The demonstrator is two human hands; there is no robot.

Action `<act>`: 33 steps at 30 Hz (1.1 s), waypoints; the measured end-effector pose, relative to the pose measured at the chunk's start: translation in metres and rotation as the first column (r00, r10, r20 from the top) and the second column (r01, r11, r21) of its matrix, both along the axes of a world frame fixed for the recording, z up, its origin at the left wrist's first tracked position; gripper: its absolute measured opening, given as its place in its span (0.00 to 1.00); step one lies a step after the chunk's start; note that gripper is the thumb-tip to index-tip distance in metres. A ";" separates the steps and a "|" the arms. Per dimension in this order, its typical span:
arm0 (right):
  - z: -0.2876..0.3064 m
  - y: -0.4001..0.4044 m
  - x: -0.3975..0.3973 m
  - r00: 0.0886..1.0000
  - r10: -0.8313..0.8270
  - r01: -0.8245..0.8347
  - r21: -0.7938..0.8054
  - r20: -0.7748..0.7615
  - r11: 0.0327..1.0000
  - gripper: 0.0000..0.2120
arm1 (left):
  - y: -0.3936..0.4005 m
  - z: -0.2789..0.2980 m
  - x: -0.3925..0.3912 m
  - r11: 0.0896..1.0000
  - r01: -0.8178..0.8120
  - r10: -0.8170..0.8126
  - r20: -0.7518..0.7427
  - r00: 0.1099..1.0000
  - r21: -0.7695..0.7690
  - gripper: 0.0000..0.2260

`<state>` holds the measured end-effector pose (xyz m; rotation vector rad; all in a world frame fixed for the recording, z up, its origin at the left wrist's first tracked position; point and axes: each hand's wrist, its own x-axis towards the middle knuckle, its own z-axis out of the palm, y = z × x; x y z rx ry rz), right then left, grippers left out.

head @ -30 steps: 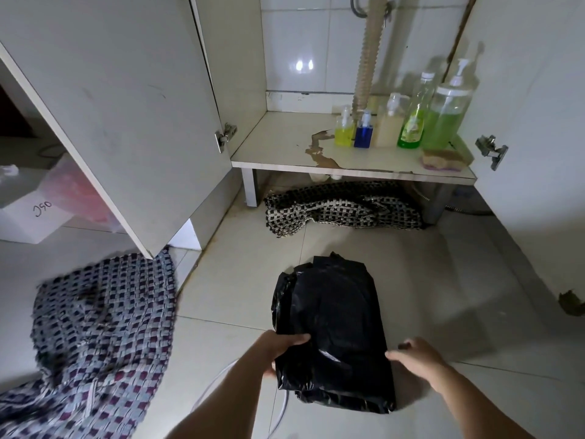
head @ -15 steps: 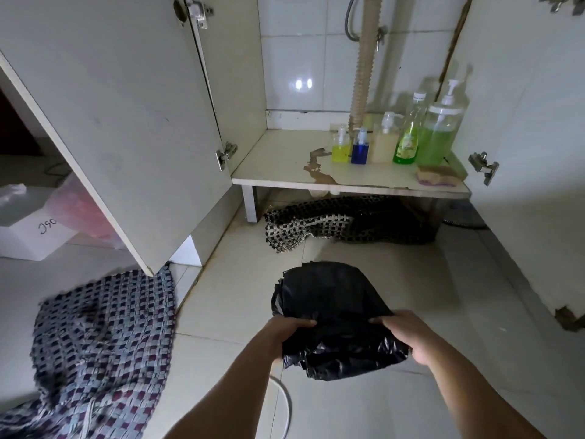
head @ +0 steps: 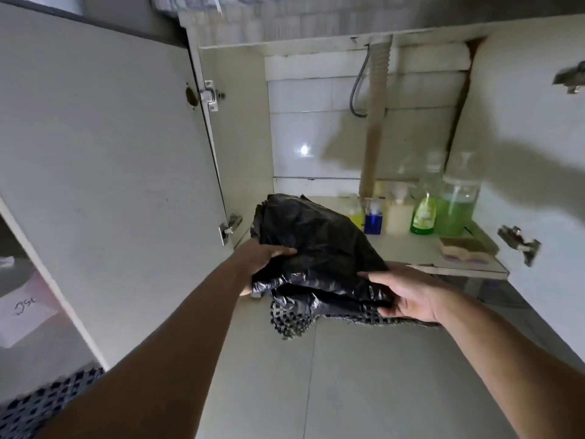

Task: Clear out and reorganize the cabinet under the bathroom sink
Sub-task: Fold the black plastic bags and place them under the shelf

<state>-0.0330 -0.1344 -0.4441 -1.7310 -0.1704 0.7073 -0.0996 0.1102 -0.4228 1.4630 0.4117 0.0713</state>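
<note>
A folded black plastic bag point(head: 316, 245) is held up in front of the open cabinet, its far end over the left part of the cabinet shelf point(head: 408, 245). My left hand point(head: 262, 261) grips its left edge, thumb on top. My right hand point(head: 408, 296) grips its near right corner from below. Along the back right of the shelf stand several bottles: a small yellow one point(head: 356, 217), a blue one point(head: 373, 220), a cream pump bottle point(head: 399, 217), a green-label bottle point(head: 424, 210) and a large green pump bottle point(head: 456, 204). A sponge point(head: 463, 248) lies in front of them.
The left cabinet door point(head: 104, 172) and the right door point(head: 531, 160) stand open. A corrugated drain hose point(head: 375, 122) drops to the shelf. A checked mat point(head: 294, 321) lies on the floor under the shelf; a patterned cloth point(head: 38, 403) lies at the lower left.
Both hands closed on the black bag, lifted it off the floor tiles and carried it up and forward to the cabinet shelf. The view tilted upward.
</note>
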 end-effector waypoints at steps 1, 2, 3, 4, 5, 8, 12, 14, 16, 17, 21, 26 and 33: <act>0.000 0.009 0.008 0.999 -0.011 0.010 0.022 0.031 1.000 0.04 | 0.007 0.004 0.005 1.000 0.012 -0.011 0.042 0.999 -0.016 0.21; 0.000 0.019 0.016 0.998 -0.028 0.025 0.049 0.053 0.998 0.06 | 0.016 0.005 0.009 0.998 0.031 -0.026 0.099 0.995 -0.050 0.22; -0.001 0.028 0.025 0.996 -0.052 0.046 0.078 0.075 0.996 0.08 | 0.024 0.003 0.012 0.993 0.061 -0.044 0.164 0.985 -0.103 0.24; -0.002 0.037 0.033 0.993 -0.077 0.066 0.112 0.094 0.991 0.11 | 0.032 -0.001 0.016 0.981 0.100 -0.059 0.234 0.971 -0.166 0.26; -0.003 0.045 0.042 0.988 -0.106 0.088 0.153 0.113 0.984 0.13 | 0.038 -0.005 0.020 0.967 0.120 -0.051 0.291 0.955 -0.226 0.28; -0.004 0.077 0.074 0.974 -0.189 0.153 0.253 0.125 0.955 0.16 | 0.061 -0.017 0.046 0.928 0.056 0.095 0.380 0.920 -0.369 0.27; -0.016 0.129 0.125 0.957 -0.285 0.254 0.321 0.055 0.913 0.16 | 0.094 -0.037 0.089 0.836 -0.360 0.460 0.172 0.871 -0.413 0.22; -0.031 0.152 0.148 0.947 -0.322 0.302 0.319 0.009 0.898 0.17 | 0.098 -0.058 0.100 0.758 -0.522 0.560 -0.019 0.828 -0.391 0.26; -0.059 0.172 0.169 0.929 -0.368 0.354 0.225 0.027 0.908 0.13 | 0.095 -0.084 0.108 0.749 -0.501 0.520 -0.083 0.850 -0.433 0.26; -0.075 0.178 0.177 0.918 -0.379 0.364 0.133 0.118 0.922 0.13 | 0.092 -0.095 0.111 0.766 -0.449 0.479 -0.056 0.876 -0.461 0.24; -0.114 0.184 0.191 0.856 -0.356 0.391 -0.021 0.375 0.920 0.18 | 0.088 -0.116 0.129 0.833 -0.353 0.448 0.144 0.882 -0.427 0.21; -0.127 0.211 0.214 0.873 -0.462 0.426 0.220 0.153 0.878 0.21 | 0.088 -0.106 0.153 0.866 -0.382 0.485 0.358 0.798 -0.322 0.26; -0.104 0.215 0.194 0.884 -0.264 0.316 -0.078 0.386 0.945 0.37 | 0.068 -0.117 0.155 0.894 -0.395 0.437 0.221 0.872 -0.211 0.29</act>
